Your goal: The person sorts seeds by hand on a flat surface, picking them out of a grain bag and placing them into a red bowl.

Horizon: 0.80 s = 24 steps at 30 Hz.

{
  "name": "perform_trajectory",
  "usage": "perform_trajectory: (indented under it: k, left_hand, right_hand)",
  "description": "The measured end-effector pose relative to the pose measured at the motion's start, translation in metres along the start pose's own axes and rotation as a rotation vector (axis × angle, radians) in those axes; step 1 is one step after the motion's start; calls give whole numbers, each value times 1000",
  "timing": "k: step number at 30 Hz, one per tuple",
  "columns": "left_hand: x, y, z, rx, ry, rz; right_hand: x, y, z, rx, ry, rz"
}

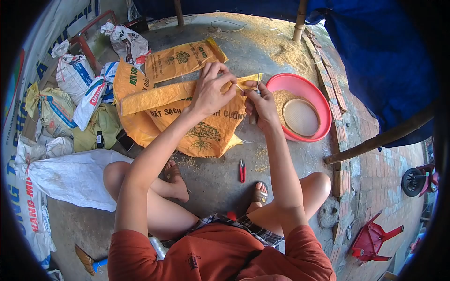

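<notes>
My left hand (pixel 212 90) is raised over a yellow woven sack (pixel 168 125), its thumb and fingertips pinched on a white thread (pixel 240 87). The thread runs across to my right hand (pixel 263 104). That hand is closed around an awl (pixel 258 80), a thin metal point standing up above the fingers and a handle end showing below. The sack has black lettering and a printed tree, and its upper edge is folded into a long strip (pixel 157 97). Red-handled thread snips (pixel 242 171) lie on the floor between my feet.
A pink basin (pixel 324 104) holds grain and a round sieve (pixel 301 117) at the right. Another yellow sack (pixel 161 64) lies beyond. Several filled sacks (pixel 75 72) crowd the left side. A bamboo pole (pixel 375 144), a blue tarp (pixel 375 61) and a red stool (pixel 370 241) are on the right.
</notes>
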State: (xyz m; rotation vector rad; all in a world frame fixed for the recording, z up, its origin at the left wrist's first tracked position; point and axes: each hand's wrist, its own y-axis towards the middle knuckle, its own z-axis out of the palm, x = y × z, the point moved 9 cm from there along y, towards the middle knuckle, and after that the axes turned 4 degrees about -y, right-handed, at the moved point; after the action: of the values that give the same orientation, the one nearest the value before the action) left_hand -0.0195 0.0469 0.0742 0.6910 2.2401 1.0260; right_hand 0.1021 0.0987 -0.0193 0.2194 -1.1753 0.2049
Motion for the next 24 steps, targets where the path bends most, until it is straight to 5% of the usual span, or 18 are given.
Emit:
perform_trajectory:
  k: [2, 4, 12, 14, 15, 17, 20, 24]
  left_hand:
    - [-7, -1, -5, -22, 81, 14]
    - [18, -9, 18, 204, -236, -360]
    - [43, -23, 39, 119, -772, -600]
    - [53, -28, 44, 90, -894, -680]
    - [57, -31, 47, 93, -897, -679]
    - [54, -26, 38, 103, -415, -441]
    - [51, -30, 41, 137, -757, -674]
    - [46, -29, 39, 164, -730, -694]
  right_hand:
    - [-1, 0, 2, -11, -126, 2]
    - [-1, -2, 3, -26, -182, -7]
    - [20, -6, -8, -168, -433, -154]
    - [36, -11, -13, -289, -805, -261]
    - [44, -15, -14, -349, -992, -312]
    - [35, -12, -17, -337, -1115, -344]
    - [25, -12, -16, -332, -1146, -296]
    - [22, -8, -21, -351, -1019, -298]
